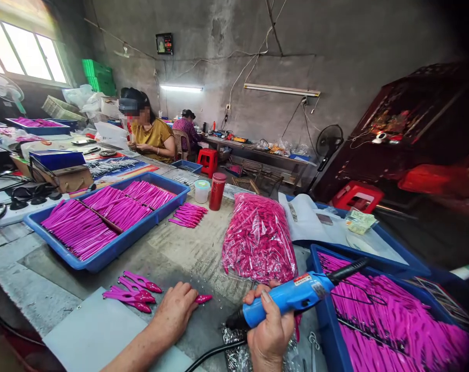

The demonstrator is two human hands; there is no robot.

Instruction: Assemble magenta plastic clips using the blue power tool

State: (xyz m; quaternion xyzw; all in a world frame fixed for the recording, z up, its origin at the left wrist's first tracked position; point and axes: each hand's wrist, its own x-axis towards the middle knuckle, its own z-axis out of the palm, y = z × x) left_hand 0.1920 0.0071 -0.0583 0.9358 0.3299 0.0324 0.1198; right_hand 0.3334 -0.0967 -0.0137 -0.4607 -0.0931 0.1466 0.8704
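Note:
My right hand (271,330) is closed round a blue electric screwdriver (284,299), its black tip pointing down-left at the bench. My left hand (176,312) lies knuckles up on the bench, fingers curled over a pink plastic piece (203,298) whose red tip sticks out to the right. Several more pink pieces (131,292) lie just left of that hand on a grey board (90,336). Small screws are scattered on the bench between my hands.
A clear bag of pink parts (259,237) lies ahead. Blue trays of magenta strips stand at left (110,217) and right (389,320). A red flask (217,191) and white cup (201,191) stand behind. Two people sit farther back at the left.

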